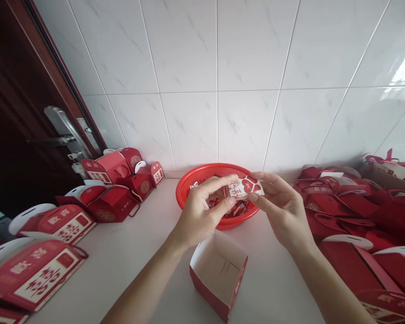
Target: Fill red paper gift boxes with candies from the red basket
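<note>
Between my two hands is a small white wrapped candy [243,188] printed with red hearts and red characters. My left hand [205,208] pinches its left end between thumb and fingers. On its right end, the thumb and fingers of my right hand [281,208] are closed. Below and behind them stands a round red plastic basket [185,175], with several wrapped candies [238,210] inside, partly hidden by my hands. Nearer to me, a red box [219,270] with a pale inside stands open at the top, and nothing shows in it.
Folded red gift boxes [110,202] stand in a group on the left of the white tabletop [138,270]. More red boxes [354,256] are heaped on the right. A tiled wall [189,126] rises behind the basket, and a dark door [16,112] is at the left.
</note>
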Demonstrator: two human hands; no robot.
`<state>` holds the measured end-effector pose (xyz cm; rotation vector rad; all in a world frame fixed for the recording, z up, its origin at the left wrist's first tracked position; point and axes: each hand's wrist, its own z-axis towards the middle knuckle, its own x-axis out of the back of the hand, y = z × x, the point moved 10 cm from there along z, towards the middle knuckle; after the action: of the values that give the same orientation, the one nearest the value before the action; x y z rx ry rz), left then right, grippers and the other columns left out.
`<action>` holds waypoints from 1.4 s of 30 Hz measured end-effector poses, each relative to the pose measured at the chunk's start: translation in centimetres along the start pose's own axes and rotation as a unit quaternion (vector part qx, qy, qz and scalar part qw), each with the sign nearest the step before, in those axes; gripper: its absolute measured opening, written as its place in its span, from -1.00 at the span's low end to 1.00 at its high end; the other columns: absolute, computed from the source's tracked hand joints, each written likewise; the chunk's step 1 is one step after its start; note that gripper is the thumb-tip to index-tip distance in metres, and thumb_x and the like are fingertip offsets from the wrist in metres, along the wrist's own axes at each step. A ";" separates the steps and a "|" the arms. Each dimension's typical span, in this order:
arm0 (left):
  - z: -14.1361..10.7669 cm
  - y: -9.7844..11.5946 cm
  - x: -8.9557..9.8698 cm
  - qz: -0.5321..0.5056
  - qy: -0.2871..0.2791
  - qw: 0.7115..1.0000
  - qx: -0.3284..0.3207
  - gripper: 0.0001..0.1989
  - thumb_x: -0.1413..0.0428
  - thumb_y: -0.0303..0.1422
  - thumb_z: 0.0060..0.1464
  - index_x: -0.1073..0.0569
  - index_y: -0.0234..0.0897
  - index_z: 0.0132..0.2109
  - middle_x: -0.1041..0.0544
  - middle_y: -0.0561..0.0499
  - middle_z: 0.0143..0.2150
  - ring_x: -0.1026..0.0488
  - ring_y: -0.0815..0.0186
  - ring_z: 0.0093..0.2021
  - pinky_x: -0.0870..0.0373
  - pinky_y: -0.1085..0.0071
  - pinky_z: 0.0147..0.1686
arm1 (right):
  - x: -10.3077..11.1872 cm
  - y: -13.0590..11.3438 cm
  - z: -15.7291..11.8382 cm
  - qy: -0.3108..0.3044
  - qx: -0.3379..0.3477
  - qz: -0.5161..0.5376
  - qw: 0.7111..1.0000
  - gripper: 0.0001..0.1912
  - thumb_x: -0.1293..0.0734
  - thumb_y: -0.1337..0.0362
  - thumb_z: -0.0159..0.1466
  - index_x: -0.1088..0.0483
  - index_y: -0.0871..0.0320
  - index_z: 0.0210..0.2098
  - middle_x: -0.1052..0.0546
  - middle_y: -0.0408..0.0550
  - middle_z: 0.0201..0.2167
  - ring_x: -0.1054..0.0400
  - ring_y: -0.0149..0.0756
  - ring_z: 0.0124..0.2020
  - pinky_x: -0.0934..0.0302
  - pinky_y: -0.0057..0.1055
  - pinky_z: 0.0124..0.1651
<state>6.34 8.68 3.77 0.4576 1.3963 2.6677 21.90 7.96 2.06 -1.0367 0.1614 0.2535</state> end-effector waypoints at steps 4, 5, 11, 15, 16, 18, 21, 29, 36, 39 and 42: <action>0.0 0.8 0.2 0.058 0.006 0.997 -0.050 -0.63 -0.20 -0.33 0.25 -0.53 -0.10 0.19 -0.61 -0.05 0.06 -0.56 0.22 0.05 -0.56 0.35 0.01 | 0.1 0.1 -0.1 0.001 -0.004 0.002 1.000 -0.73 -0.50 0.27 0.22 -0.51 0.03 -0.08 -0.63 -0.07 -0.19 -0.52 -0.30 -0.23 -0.42 -0.38 -0.17; 0.0 1.2 0.2 0.077 0.010 0.995 -0.069 -0.64 -0.19 -0.34 0.26 -0.53 -0.12 0.19 -0.62 -0.05 0.01 -0.56 0.24 0.02 -0.56 0.37 -0.02 | 0.2 0.0 -0.1 0.003 -0.002 0.003 1.000 -0.74 -0.50 0.28 0.22 -0.52 0.03 -0.09 -0.63 -0.08 -0.20 -0.51 -0.32 -0.23 -0.41 -0.39 -0.17; -0.4 3.1 0.0 0.143 0.044 0.974 -0.173 -0.74 -0.13 -0.42 0.30 -0.58 -0.20 0.09 -0.61 -0.03 -0.17 -0.53 0.34 -0.16 -0.50 0.43 -0.21 | 0.5 -0.1 -0.2 0.011 -0.009 0.011 1.000 -0.77 -0.53 0.31 0.18 -0.53 0.05 -0.17 -0.63 -0.10 -0.24 -0.49 -0.36 -0.25 -0.39 -0.45 -0.18; -0.4 3.3 0.0 0.132 0.048 0.974 -0.177 -0.79 -0.13 -0.44 0.30 -0.62 -0.20 -0.01 -0.58 0.00 -0.23 -0.51 0.37 -0.21 -0.48 0.47 -0.26 | 0.7 0.2 -0.1 0.019 -0.032 0.018 0.999 -0.80 -0.54 0.30 0.15 -0.54 0.07 -0.22 -0.63 -0.11 -0.31 -0.49 -0.36 -0.29 -0.39 -0.47 -0.20; -0.4 3.3 0.1 0.131 0.047 0.975 -0.172 -0.80 -0.13 -0.44 0.29 -0.62 -0.20 -0.02 -0.58 0.01 -0.23 -0.51 0.38 -0.22 -0.47 0.47 -0.27 | 0.8 0.3 -0.1 0.021 -0.038 0.018 0.999 -0.81 -0.54 0.30 0.14 -0.55 0.07 -0.24 -0.63 -0.11 -0.32 -0.50 -0.36 -0.30 -0.39 -0.46 -0.20; -0.3 3.3 0.1 0.131 0.045 0.976 -0.166 -0.80 -0.13 -0.44 0.29 -0.63 -0.19 -0.03 -0.57 0.02 -0.24 -0.52 0.38 -0.22 -0.48 0.48 -0.27 | 0.8 0.5 0.0 0.024 -0.046 0.014 0.999 -0.81 -0.55 0.30 0.13 -0.56 0.08 -0.25 -0.64 -0.11 -0.33 -0.52 -0.34 -0.30 -0.40 -0.45 -0.20; -0.3 3.5 0.3 0.130 0.047 0.976 -0.168 -0.82 -0.15 -0.43 0.27 -0.63 -0.20 -0.07 -0.59 0.01 -0.23 -0.54 0.36 -0.20 -0.50 0.46 -0.22 | 0.9 0.4 0.0 0.028 -0.045 0.008 0.999 -0.82 -0.56 0.30 0.11 -0.57 0.09 -0.28 -0.66 -0.10 -0.34 -0.54 -0.32 -0.31 -0.42 -0.43 -0.20; -0.2 3.3 0.8 0.119 0.069 0.978 -0.159 -0.87 -0.18 -0.40 0.24 -0.64 -0.21 -0.13 -0.66 -0.01 -0.20 -0.58 0.31 -0.18 -0.53 0.42 -0.18 | 1.2 -0.4 0.0 0.038 -0.016 -0.035 0.999 -0.88 -0.55 0.27 0.11 -0.58 0.10 -0.35 -0.65 -0.09 -0.40 -0.53 -0.28 -0.36 -0.42 -0.38 -0.26; -0.4 2.8 1.0 0.096 0.096 0.983 -0.122 -0.88 -0.18 -0.36 0.25 -0.63 -0.22 -0.17 -0.67 -0.01 -0.22 -0.60 0.27 -0.20 -0.56 0.39 -0.19 | 1.5 -1.0 0.1 0.037 0.017 -0.076 0.996 -0.86 -0.49 0.19 0.22 -0.57 0.09 -0.42 -0.61 -0.10 -0.44 -0.47 -0.30 -0.38 -0.40 -0.37 -0.29; -0.5 2.6 1.2 0.080 0.109 0.984 -0.115 -0.88 -0.18 -0.35 0.25 -0.63 -0.21 -0.17 -0.67 0.01 -0.21 -0.60 0.29 -0.19 -0.56 0.41 -0.19 | 1.1 -1.4 0.1 0.027 0.028 -0.099 0.994 -0.84 -0.48 0.16 0.25 -0.56 0.10 -0.40 -0.59 -0.09 -0.45 -0.45 -0.31 -0.40 -0.39 -0.38 -0.30; -0.7 2.4 1.4 0.068 0.127 0.983 -0.109 -0.88 -0.18 -0.34 0.25 -0.63 -0.20 -0.16 -0.67 0.02 -0.20 -0.60 0.29 -0.19 -0.55 0.40 -0.18 | 0.9 -2.0 -0.1 0.042 0.048 -0.117 0.991 -0.82 -0.47 0.13 0.26 -0.55 0.10 -0.37 -0.58 -0.10 -0.43 -0.42 -0.34 -0.39 -0.36 -0.42 -0.30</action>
<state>4.88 7.05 5.62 0.2025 1.1417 3.0366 23.32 7.00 3.43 -0.9616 0.1254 -0.0118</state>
